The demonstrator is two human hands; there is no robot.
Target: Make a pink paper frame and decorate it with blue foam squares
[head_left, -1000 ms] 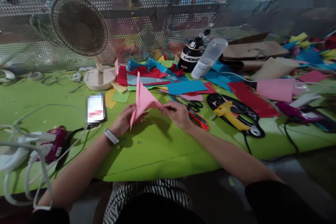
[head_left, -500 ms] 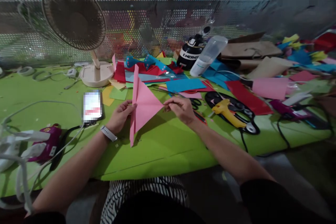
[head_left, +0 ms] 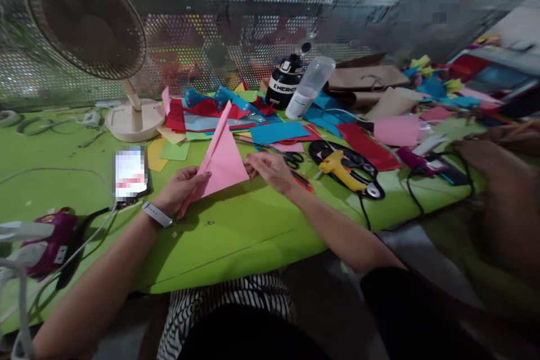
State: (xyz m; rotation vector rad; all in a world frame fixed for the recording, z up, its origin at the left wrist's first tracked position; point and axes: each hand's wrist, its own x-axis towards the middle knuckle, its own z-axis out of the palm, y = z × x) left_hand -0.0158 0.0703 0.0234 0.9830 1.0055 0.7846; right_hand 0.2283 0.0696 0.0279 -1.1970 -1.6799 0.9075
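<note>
Pinching pink paper (head_left: 223, 160), left of the yellow glue gun (head_left: 343, 171), in the left hand (head_left: 181, 188) at the folded strip. Meeting the corner towards the glue gun with the right hand (head_left: 270, 169) — cannot tell if gripping. Probably light, easily creased, hardly slippery; likely stiffest along that strip — best held there, gently.

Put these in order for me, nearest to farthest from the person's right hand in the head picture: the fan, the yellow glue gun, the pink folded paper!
From the right hand:
1. Pink folded paper: right by its fingertips, on the left.
2. Yellow glue gun: off to the right.
3. Fan: back left, farthest.
</note>
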